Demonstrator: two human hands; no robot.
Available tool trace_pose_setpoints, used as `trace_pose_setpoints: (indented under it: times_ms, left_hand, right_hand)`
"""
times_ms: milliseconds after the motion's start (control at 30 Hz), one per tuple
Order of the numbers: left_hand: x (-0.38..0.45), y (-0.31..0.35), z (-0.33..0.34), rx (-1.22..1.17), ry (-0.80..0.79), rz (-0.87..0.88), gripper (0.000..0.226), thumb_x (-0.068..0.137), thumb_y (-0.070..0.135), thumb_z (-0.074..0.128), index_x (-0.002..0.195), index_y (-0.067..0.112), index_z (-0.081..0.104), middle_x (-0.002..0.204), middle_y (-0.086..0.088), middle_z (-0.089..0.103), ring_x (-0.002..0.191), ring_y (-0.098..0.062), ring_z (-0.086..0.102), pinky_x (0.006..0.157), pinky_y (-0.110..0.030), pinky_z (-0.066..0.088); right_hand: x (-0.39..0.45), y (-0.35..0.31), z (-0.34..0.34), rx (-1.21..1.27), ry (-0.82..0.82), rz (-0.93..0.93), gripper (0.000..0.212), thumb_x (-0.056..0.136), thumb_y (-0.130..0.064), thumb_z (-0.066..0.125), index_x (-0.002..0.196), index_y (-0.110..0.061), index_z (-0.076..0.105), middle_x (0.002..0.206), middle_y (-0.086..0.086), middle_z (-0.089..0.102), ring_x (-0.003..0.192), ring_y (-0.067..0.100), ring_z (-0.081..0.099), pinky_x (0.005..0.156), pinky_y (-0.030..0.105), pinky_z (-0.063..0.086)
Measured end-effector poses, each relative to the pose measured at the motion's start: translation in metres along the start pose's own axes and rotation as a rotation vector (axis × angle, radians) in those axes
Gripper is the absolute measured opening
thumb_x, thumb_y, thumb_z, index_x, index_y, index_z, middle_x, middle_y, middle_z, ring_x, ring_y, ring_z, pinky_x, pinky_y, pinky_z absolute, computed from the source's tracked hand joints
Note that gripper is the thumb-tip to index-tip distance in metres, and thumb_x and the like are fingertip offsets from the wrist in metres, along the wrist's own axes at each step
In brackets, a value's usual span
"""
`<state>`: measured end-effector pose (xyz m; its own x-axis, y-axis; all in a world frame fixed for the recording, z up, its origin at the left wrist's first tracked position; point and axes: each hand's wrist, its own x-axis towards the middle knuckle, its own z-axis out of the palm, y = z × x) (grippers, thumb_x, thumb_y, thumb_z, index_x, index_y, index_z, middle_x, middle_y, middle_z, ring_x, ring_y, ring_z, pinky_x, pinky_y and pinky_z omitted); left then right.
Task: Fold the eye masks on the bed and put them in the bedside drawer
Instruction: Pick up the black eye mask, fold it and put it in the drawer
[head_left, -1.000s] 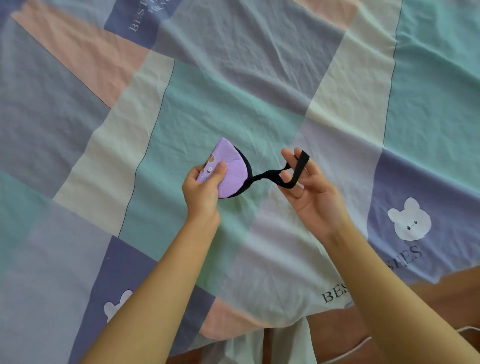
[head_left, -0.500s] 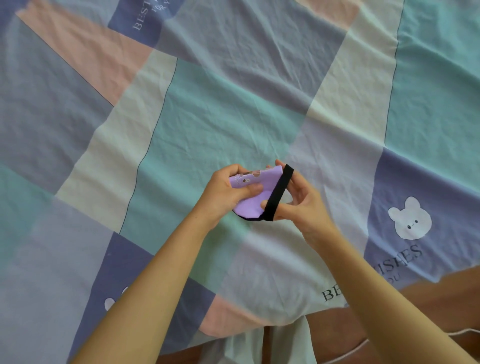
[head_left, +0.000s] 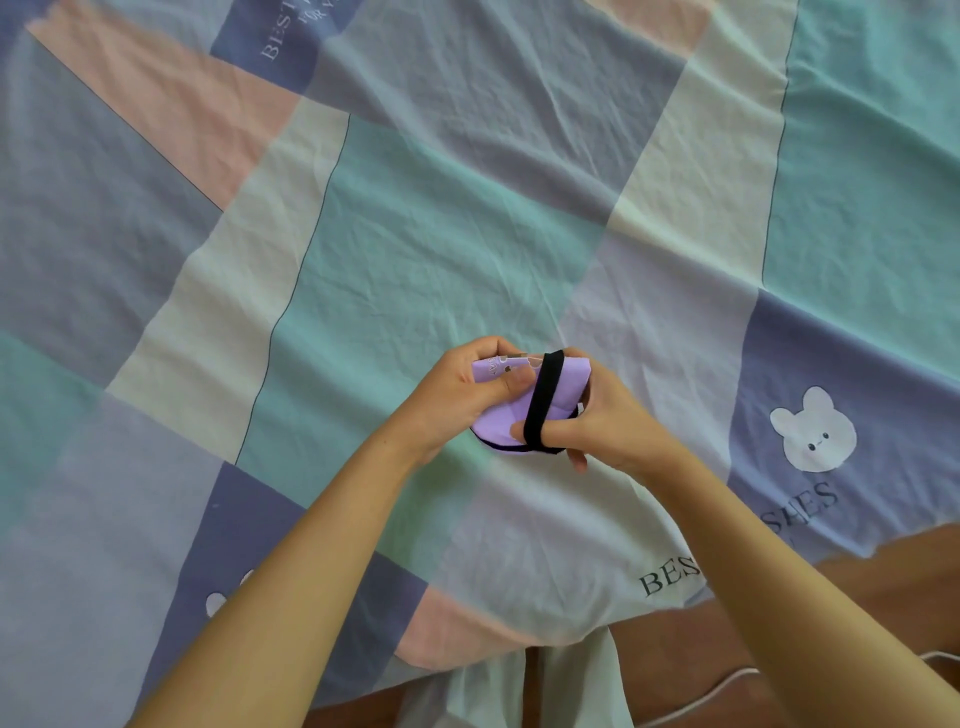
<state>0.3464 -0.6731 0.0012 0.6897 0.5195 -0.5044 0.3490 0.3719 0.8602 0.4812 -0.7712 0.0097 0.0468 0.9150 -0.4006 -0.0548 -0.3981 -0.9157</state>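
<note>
A folded purple eye mask with a black edge is held above the bed between both hands. Its black elastic strap runs across the folded mask from top to bottom and loops over my right thumb. My left hand grips the mask's left end, thumb on top. My right hand holds the right side from below, fingers curled behind the mask. No drawer is in view.
The bed is covered by a patchwork sheet in teal, lilac, pink and cream with bear prints and lettering. The sheet's edge hangs at the bottom over a brown floor, where a thin white cable lies.
The strap, stretched out to the right a second ago, has been wrapped round the folded mask. Both hands have come together and moved slightly down and right.
</note>
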Motion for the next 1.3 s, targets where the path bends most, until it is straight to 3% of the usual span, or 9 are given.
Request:
trace_pose_setpoints:
  times_ms: [200, 300, 433, 533, 833, 1000, 1100, 1200, 1300]
  left_hand:
    - [0.003, 0.011, 0.011, 0.131, -0.006, -0.112, 0.021, 0.095, 0.036, 0.052, 0.091, 0.016, 0.055, 0.083, 0.004, 0.060, 0.076, -0.008, 0.054, 0.070, -0.021, 0.042]
    - [0.006, 0.009, 0.019, 0.189, 0.005, -0.129, 0.034, 0.076, 0.045, 0.073, 0.093, 0.025, 0.051, 0.082, -0.002, 0.064, 0.072, -0.012, 0.060, 0.069, -0.026, 0.045]
    - [0.005, 0.003, 0.021, 0.067, 0.126, 0.005, 0.044, 0.078, 0.027, 0.074, 0.115, 0.037, 0.051, 0.070, -0.006, 0.056, 0.065, -0.014, 0.056, 0.065, -0.024, 0.044]
    - [0.006, 0.008, 0.024, -0.030, 0.244, 0.060, 0.020, 0.086, 0.015, 0.068, 0.105, 0.021, 0.067, 0.077, 0.003, 0.066, 0.073, -0.009, 0.059, 0.073, -0.022, 0.046]
    - [0.008, 0.021, 0.039, -0.330, 0.501, 0.031, 0.014, 0.090, 0.021, 0.064, 0.099, 0.012, 0.070, 0.098, -0.007, 0.071, 0.091, -0.017, 0.064, 0.089, -0.037, 0.052]
    - [0.006, 0.023, 0.044, -0.184, 0.664, 0.099, 0.008, 0.089, 0.027, 0.064, 0.095, 0.021, 0.067, 0.095, 0.008, 0.070, 0.089, -0.005, 0.064, 0.084, -0.025, 0.052]
    - [0.003, 0.026, 0.050, -0.051, 0.692, 0.180, 0.007, 0.091, 0.028, 0.062, 0.096, 0.024, 0.063, 0.094, 0.014, 0.066, 0.088, 0.000, 0.060, 0.081, -0.017, 0.047]
    - [0.003, 0.031, 0.054, 0.035, 0.617, 0.192, 0.006, 0.092, 0.028, 0.061, 0.097, 0.025, 0.062, 0.092, 0.015, 0.064, 0.086, 0.002, 0.058, 0.076, -0.011, 0.044]
    - [0.003, 0.032, 0.055, 0.149, 0.552, 0.163, 0.007, 0.088, 0.024, 0.064, 0.095, 0.023, 0.063, 0.081, 0.016, 0.061, 0.073, 0.003, 0.055, 0.066, -0.008, 0.040]
  right_hand:
    - [-0.003, -0.003, -0.006, -0.201, 0.140, 0.155, 0.037, 0.059, -0.013, 0.076, 0.090, -0.025, 0.059, 0.071, 0.001, 0.057, 0.051, 0.012, 0.050, 0.036, 0.024, 0.040]
    - [-0.005, -0.003, -0.003, -0.360, 0.151, 0.198, 0.045, 0.057, -0.021, 0.077, 0.092, -0.023, 0.048, 0.069, -0.008, 0.057, 0.049, 0.005, 0.049, 0.038, 0.021, 0.040]
    - [-0.010, -0.005, -0.005, -0.168, 0.208, 0.188, 0.036, 0.061, -0.024, 0.070, 0.094, -0.021, 0.057, 0.060, -0.008, 0.058, 0.044, 0.007, 0.049, 0.039, 0.023, 0.039]
    - [-0.016, 0.000, -0.008, -0.085, 0.256, 0.150, 0.017, 0.079, -0.022, 0.073, 0.087, -0.010, 0.065, 0.056, -0.002, 0.060, 0.044, 0.011, 0.050, 0.044, 0.026, 0.040]
    - [-0.021, 0.008, 0.014, 0.603, 0.442, 0.178, 0.038, 0.094, -0.038, 0.047, 0.067, -0.025, 0.070, 0.050, -0.004, 0.049, 0.059, 0.014, 0.047, 0.075, 0.034, 0.043]
    - [-0.027, 0.007, 0.032, 0.583, 0.613, 0.032, 0.035, 0.090, -0.017, 0.059, 0.056, -0.011, 0.063, 0.081, 0.004, 0.061, 0.088, 0.014, 0.061, 0.088, 0.025, 0.045]
    - [-0.028, 0.007, 0.033, 0.557, 0.721, 0.013, 0.024, 0.087, -0.009, 0.063, 0.063, -0.006, 0.064, 0.079, 0.005, 0.065, 0.080, 0.012, 0.063, 0.079, 0.019, 0.051]
    - [-0.028, 0.010, 0.039, 0.705, 0.721, 0.109, 0.006, 0.086, -0.006, 0.063, 0.087, -0.001, 0.066, 0.080, 0.009, 0.068, 0.077, 0.018, 0.064, 0.085, 0.034, 0.055]
    - [-0.027, 0.010, 0.040, 0.889, 0.631, 0.190, 0.026, 0.091, -0.015, 0.056, 0.111, 0.001, 0.063, 0.095, 0.014, 0.065, 0.091, 0.025, 0.065, 0.089, 0.041, 0.054]
